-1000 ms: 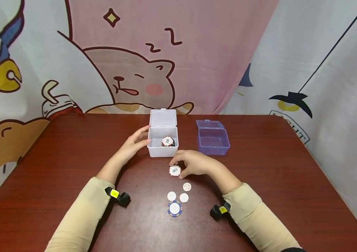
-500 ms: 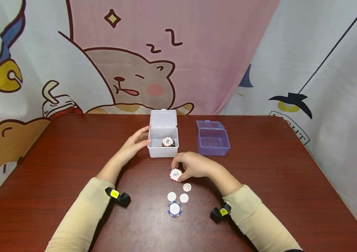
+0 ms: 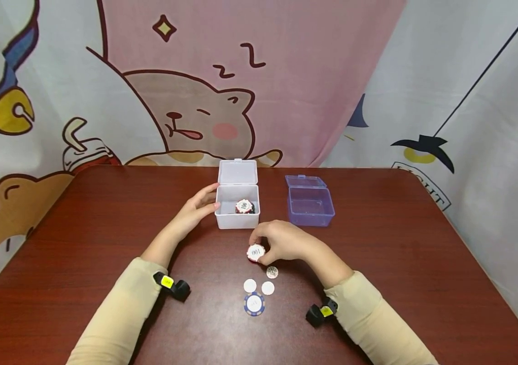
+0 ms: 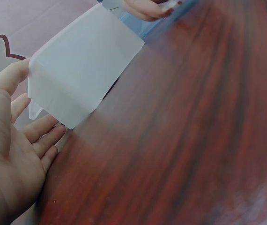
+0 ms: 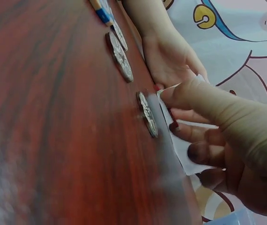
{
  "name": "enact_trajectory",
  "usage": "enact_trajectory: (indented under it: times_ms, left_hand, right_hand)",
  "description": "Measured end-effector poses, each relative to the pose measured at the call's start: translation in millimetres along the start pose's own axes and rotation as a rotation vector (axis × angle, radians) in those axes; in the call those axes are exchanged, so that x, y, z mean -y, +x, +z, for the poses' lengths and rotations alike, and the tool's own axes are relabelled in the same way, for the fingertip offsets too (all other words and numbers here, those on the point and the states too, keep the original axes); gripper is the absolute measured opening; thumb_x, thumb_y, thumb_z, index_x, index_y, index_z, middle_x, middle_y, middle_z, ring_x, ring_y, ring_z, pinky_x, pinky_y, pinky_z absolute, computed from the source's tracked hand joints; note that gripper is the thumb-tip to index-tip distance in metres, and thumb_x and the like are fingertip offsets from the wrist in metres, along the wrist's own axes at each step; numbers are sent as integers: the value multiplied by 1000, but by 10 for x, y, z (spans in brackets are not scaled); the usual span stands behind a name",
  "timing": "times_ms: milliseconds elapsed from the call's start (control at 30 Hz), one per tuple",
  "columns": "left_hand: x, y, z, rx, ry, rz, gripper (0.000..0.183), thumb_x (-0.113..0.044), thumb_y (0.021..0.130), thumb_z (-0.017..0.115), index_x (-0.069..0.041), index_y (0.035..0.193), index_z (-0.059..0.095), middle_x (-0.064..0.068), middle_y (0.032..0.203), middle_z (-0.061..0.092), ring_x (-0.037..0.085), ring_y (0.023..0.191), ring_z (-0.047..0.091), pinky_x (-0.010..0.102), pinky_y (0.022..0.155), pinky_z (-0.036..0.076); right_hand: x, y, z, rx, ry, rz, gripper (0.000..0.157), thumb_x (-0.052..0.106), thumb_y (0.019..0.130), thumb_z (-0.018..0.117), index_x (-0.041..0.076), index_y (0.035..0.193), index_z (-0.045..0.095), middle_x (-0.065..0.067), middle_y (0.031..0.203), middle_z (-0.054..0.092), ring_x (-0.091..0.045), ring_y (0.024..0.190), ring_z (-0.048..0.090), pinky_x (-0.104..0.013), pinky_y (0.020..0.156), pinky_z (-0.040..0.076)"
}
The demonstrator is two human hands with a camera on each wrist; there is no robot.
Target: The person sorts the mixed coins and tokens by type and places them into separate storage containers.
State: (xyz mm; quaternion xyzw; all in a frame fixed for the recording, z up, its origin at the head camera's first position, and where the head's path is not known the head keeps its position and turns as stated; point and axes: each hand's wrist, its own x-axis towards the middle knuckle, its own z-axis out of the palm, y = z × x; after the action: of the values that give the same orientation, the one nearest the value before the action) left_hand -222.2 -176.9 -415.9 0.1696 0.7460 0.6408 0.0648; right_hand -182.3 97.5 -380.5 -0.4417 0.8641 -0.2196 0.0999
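Note:
My right hand (image 3: pixel 286 241) pinches a white-and-red poker chip (image 3: pixel 255 252) marked 100, low over the table in front of the white box (image 3: pixel 238 222). The right wrist view shows my thumb and fingers covering most of that chip. At the box's left side, my left hand (image 3: pixel 194 213) touches the wall with fairly straight fingers; the left wrist view has the thumb (image 4: pixel 12 77) at its edge. Inside this open-lidded box lies a short stack of poker chips (image 3: pixel 244 207), a 100 face on top.
A purple see-through box (image 3: pixel 311 219) stands open to the right of the white one. Nearer me lie a coin (image 3: pixel 272 272), two more coins (image 3: pixel 249 286) looking pale from above, and a blue-and-white poker chip (image 3: pixel 254 304). A printed curtain (image 3: pixel 313 76) hangs behind the table.
My right hand has drawn slightly toward me, its thumb and fingers bringing the 100 chip a little nearer and turning it. The left hand stays at the white box.

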Motion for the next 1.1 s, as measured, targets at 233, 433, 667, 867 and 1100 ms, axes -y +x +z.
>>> enact_trajectory:
  times_ms: [233, 433, 667, 867, 1100]
  left_hand:
    - [-4, 1, 14, 0, 8, 2, 59, -13, 94, 58, -10, 148, 34, 24, 136, 48, 35, 126, 44, 50, 103, 32]
    - [0, -6, 17, 2, 3, 2, 59, -13, 94, 58, -9, 148, 34, 24, 137, 47, 35, 127, 43, 50, 103, 31]
    - [-2, -9, 20, 6, -6, -2, 59, -12, 94, 58, -9, 148, 33, 24, 137, 47, 34, 127, 43, 50, 103, 31]
    - [-7, -7, 22, 5, -5, -2, 59, -13, 94, 58, -9, 148, 34, 24, 137, 47, 34, 127, 43, 50, 103, 31]
    - [-7, 0, 15, 2, -7, -3, 59, -13, 94, 59, -9, 148, 34, 24, 137, 47, 36, 126, 44, 50, 103, 32]
  right_hand:
    - [25, -11, -142, -175, 50, -50, 31, 21, 67, 77, 17, 97, 69, 13, 86, 57, -7, 62, 49, -24, 59, 42]
    - [54, 39, -247, -380, 57, -65, 31, 21, 68, 78, 16, 97, 70, 11, 87, 58, -16, 64, 53, -25, 56, 41]
    - [11, 206, -301, -541, -5, -6, 33, 21, 66, 83, 13, 96, 71, 6, 87, 61, -19, 66, 53, -28, 55, 40]
    - [-77, 366, -305, -552, -35, 68, 36, 25, 67, 84, 12, 98, 72, 3, 88, 63, -17, 67, 52, -30, 58, 40]
    - [-183, 512, -288, -534, -23, 132, 36, 27, 69, 85, 10, 99, 74, 4, 87, 64, -11, 66, 52, -29, 57, 42]
